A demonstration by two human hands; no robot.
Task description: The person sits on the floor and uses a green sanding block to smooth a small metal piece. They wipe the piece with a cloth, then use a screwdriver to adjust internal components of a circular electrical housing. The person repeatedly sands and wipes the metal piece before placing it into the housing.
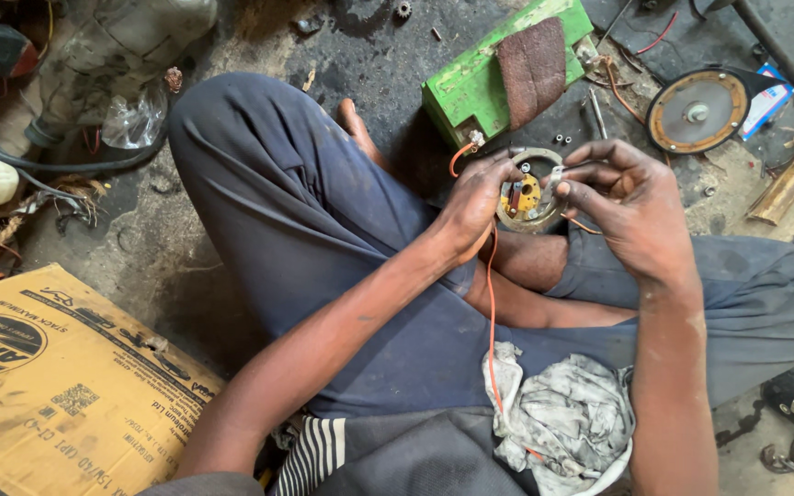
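A small round metal plate with a yellow centre [527,197] sits right of the frame's middle, above the crossed legs. The left hand [472,204] grips its left edge with closed fingers. The right hand [631,209] pinches its right edge with curled fingertips. A thin orange wire [492,312] hangs from the plate down to a dirty grey rag [564,418] on the lap. A green metal box [489,78] lies just above, and a round rusty horn disc [697,111] in the upper right.
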